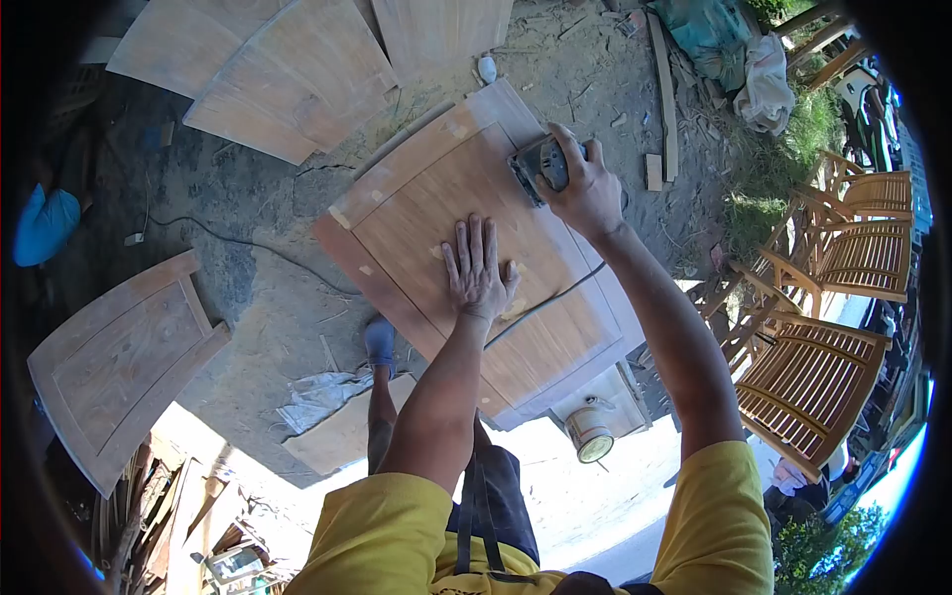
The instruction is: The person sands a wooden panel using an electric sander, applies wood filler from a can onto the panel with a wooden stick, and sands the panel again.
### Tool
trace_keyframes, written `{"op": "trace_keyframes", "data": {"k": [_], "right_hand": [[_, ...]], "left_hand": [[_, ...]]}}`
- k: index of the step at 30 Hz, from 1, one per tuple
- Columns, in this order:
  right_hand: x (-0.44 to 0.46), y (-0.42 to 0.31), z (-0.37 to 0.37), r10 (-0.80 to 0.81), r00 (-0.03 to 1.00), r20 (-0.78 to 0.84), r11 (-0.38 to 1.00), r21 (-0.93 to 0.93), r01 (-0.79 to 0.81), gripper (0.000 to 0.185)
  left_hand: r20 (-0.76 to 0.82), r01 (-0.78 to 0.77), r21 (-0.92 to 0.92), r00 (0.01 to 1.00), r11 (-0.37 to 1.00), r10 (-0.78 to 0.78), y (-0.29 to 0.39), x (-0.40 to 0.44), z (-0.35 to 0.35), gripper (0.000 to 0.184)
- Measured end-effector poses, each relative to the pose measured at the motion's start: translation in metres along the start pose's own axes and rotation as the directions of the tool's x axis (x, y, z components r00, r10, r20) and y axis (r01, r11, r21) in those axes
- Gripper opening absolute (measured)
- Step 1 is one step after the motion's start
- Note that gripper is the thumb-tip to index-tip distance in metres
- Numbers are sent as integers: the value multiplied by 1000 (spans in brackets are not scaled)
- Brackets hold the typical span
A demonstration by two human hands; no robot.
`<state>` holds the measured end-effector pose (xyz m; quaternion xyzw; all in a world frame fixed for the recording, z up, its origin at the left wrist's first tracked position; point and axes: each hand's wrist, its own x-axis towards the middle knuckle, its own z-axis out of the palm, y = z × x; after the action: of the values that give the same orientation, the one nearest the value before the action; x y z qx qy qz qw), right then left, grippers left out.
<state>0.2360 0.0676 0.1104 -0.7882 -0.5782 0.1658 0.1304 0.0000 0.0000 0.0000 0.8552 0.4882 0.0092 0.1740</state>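
A wooden panel with a raised frame border lies in front of me, its surface dusty with pale patches. My left hand rests flat on its middle, fingers stretched out. Near the panel's upper right edge, my right hand is wrapped round an electric sander, whose base appears to sit on the border; the underside is hidden. A dark power cord runs across the panel below my hands and passes under my right forearm.
More wooden panels lie at the upper left, another panel at the left. Slatted wooden chairs stand at the right. A can sits below the panel. Scrap wood is piled at the lower left; a cable crosses the ground.
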Motion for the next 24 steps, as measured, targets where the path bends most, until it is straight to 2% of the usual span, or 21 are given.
{"op": "trace_keyframes", "data": {"k": [3,6,8,9,11,14,16,17,18,21,22,24], "right_hand": [[52,-30,-4,58,998,-19,997,-58,-59,87],[105,-57,3,82,993,-82,996,-25,-85,85],[126,-73,8,98,988,-123,995,18,-96,86],[132,-79,9,113,982,-150,993,53,-106,87],[130,-87,18,196,958,-207,978,108,-177,87],[88,-78,11,330,924,-192,930,233,-284,90],[61,-57,28,392,854,-342,914,251,-318,102],[38,-50,8,412,878,-242,892,302,-336,95],[17,-39,8,419,876,-237,895,267,-356,92],[-48,-17,8,501,839,-213,852,288,-436,85],[-65,-11,13,536,812,-231,834,296,-466,83],[-100,0,14,644,740,-194,751,344,-563,85]], "left_hand": [[-26,-9,8,1000,1000,9,9,-3,-1,93],[-6,-18,-1,1000,1000,18,4,1,-5,92],[-8,-13,62,1000,998,14,5,1,-5,96],[2,-63,60,998,996,63,3,-1,-6,96],[7,-6,28,1000,1000,6,3,2,-4,85],[8,-14,148,1000,989,13,4,0,-1,81],[-16,-31,147,999,989,33,6,3,-6,77],[-76,-28,132,996,991,39,11,4,-9,75],[-102,-45,127,993,991,58,10,3,-3,74],[-50,-20,143,998,990,27,9,-3,-3,75],[-67,-37,129,997,991,46,11,-3,-4,75],[-75,-29,232,996,972,47,11,-7,-7,75]]}}
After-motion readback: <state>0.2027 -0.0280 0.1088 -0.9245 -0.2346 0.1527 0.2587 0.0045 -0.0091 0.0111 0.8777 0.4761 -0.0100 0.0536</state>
